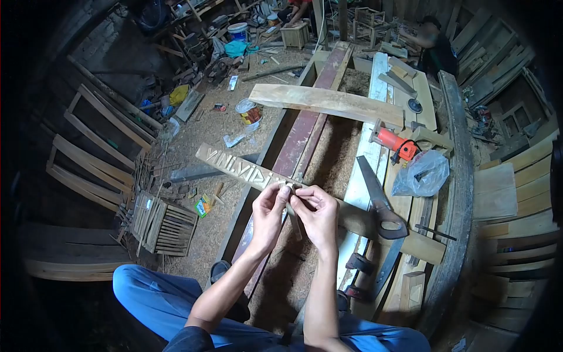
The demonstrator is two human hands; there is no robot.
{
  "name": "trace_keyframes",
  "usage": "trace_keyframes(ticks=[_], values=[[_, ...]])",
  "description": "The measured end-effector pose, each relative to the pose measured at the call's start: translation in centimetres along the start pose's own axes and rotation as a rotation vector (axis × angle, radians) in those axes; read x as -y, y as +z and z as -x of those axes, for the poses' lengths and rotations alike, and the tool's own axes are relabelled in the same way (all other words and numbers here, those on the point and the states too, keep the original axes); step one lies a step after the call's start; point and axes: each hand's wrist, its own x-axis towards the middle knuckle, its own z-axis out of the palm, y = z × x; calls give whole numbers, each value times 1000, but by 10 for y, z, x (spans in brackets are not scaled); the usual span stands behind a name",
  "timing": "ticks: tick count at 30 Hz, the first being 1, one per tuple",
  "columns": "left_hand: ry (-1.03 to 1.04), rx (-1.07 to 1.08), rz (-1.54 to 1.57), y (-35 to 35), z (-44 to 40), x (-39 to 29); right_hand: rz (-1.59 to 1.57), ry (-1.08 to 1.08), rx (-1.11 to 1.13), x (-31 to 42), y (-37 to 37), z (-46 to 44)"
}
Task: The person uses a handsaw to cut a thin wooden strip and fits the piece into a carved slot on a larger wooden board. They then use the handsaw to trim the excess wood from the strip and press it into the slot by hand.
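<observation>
My left hand (270, 212) and my right hand (315, 216) are close together over the bench, fingers pinched around a small pale piece (290, 186). A thin light strip hangs down from between them; whether it belongs to the piece is unclear. Just beyond my fingers lies a wooden board (231, 166) with carved letters, slanting across the dark red plank (292, 142). My hands hide part of that board.
A handsaw (378, 202), a red power tool (394, 142) and a plastic bag (423, 172) lie on the right side of the bench. A curved plank (325, 101) crosses the far part. Two people are in the background.
</observation>
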Motion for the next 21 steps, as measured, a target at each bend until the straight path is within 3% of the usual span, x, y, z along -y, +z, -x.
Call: trace_keyframes(ticks=[1, 3, 5, 7, 9, 11, 12, 15, 16, 21], values=[[9, 6, 3, -1, -1, -4, 1, -11, 0, 5, 2, 0], [26, 63, -37, -5, -1, -11, 346, -67, -22, 20, 5, 3], [10, 56, -30, -9, -1, -18, 402, -99, -51, 31, 12, 6], [25, 107, -178, -15, 2, -35, 596, -306, -45, 42, 16, 9], [39, 124, -198, -23, 4, -49, 572, -305, -31, 45, 26, 12], [-116, 170, -81, -32, 7, -55, 380, -173, -49, 47, 38, 18], [-80, 197, -118, -39, 4, -55, 381, -121, -12, 44, 40, 19], [-94, 198, -30, -48, 8, -59, 422, -188, -4, 43, 51, 22], [-87, 220, -84, -53, 7, -62, 433, -337, 9, 39, 53, 19], [-106, 214, -28, -66, 9, -72, 157, -178, 76, 43, 73, 12]])
